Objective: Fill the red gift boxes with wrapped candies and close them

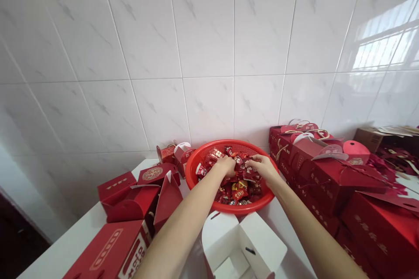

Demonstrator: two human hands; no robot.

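A red plastic basket (231, 207) with a perforated wall holds many wrapped candies (240, 189), mostly dark red, some with yellow or gold print. My left hand (227, 166) is down among them, its fingers curled; what they close on is hidden. Beside it, at the basket's right side, my right hand (264, 168) has thumb and fingers closed on a red wrapped candy (251, 171). Between my forearms, just in front of the basket, stands an open gift box (244, 244) with a white inside and its flaps up.
Stacked red gift boxes (330, 178) with rope handles line the right side. More red boxes (114, 244), some with flaps raised, stand at left on the white table (70, 244). A brown carton (368, 139) sits far right. A tiled wall (209, 52) rises behind.
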